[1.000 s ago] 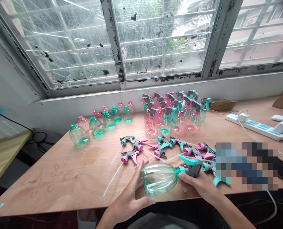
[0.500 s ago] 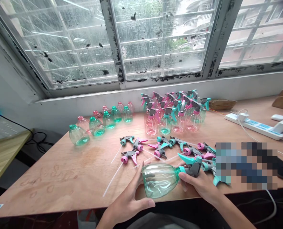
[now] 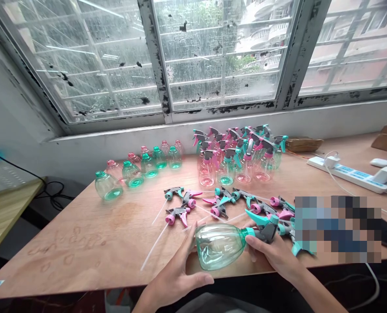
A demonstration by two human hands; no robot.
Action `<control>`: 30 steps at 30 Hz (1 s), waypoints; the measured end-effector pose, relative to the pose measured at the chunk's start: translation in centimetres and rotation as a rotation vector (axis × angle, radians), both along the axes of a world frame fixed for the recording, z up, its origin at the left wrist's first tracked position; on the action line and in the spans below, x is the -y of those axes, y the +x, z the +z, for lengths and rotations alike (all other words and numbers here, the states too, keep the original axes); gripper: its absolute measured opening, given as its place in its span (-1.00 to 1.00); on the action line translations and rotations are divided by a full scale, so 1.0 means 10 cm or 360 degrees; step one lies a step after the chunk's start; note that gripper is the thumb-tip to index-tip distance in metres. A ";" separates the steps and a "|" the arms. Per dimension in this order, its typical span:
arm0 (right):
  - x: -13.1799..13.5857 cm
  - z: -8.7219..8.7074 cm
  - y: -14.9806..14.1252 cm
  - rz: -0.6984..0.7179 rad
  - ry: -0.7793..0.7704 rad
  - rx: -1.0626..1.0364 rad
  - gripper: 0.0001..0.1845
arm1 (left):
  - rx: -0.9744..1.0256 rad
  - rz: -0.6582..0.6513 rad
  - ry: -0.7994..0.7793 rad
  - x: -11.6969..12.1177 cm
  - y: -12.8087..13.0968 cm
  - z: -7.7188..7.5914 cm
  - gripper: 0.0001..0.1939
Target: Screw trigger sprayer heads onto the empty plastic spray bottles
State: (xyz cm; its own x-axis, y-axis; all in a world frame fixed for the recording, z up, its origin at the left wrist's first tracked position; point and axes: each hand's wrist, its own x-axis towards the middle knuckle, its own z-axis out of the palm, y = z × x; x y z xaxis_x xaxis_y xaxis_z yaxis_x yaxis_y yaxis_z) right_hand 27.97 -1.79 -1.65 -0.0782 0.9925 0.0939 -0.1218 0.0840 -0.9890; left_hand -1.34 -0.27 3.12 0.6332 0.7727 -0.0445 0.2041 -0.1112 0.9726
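Note:
A clear green spray bottle (image 3: 220, 244) lies on its side at the table's near edge. My left hand (image 3: 177, 271) cups its round base, thumb under, fingers behind. My right hand (image 3: 273, 253) is closed around the bottle's neck and its grey and teal trigger head (image 3: 261, 226). Loose pink and teal trigger heads (image 3: 219, 204) with long dip tubes lie on the wooden table (image 3: 92, 234) just beyond the bottle.
Several capless bottles (image 3: 133, 169) stand at the back left. A cluster of finished spray bottles (image 3: 239, 156) stands at the back middle. A white power strip (image 3: 350, 174) with plugs and cables lies on the right. A window runs behind the table.
The bottle's base has tipped up slightly and turned in my hands. Both hands stay in nearly the same place.

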 end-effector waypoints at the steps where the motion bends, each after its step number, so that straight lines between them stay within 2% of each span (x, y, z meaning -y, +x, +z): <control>1: 0.00 0.01 0.00 -0.0003 0.0003 -0.0001 -0.52 | 0.0003 -0.0004 -0.0007 0.00 0.00 0.01 0.09; 5: 0.01 0.01 -0.01 -0.0028 0.0004 -0.0021 -0.51 | -0.0046 0.0013 0.0036 0.00 0.00 0.03 0.05; 9: -0.01 -0.03 0.00 -0.0018 0.0007 -0.0008 -0.50 | 0.0013 -0.0005 0.0017 -0.01 0.00 -0.02 0.02; 11: -0.01 -0.04 0.00 -0.0015 0.0016 -0.0007 -0.53 | 0.0075 0.0003 -0.0018 -0.01 0.01 -0.05 0.00; 16: 0.00 0.01 -0.02 -0.0002 0.0016 -0.0004 -0.56 | 0.0229 -0.0024 -0.0186 -0.02 0.02 -0.04 0.10; 19: 0.00 0.05 -0.02 -0.0007 0.0011 0.0043 -0.50 | 0.0232 -0.0039 -0.0224 -0.03 0.02 -0.03 0.02; 26: 0.00 0.04 -0.02 -0.0008 0.0020 0.0058 -0.53 | 0.0140 0.0000 -0.0044 -0.02 0.02 -0.06 -0.01; 30: 0.01 0.04 -0.01 0.0001 0.0005 0.0023 -0.53 | 0.0152 -0.0010 -0.0134 -0.03 0.05 -0.02 0.16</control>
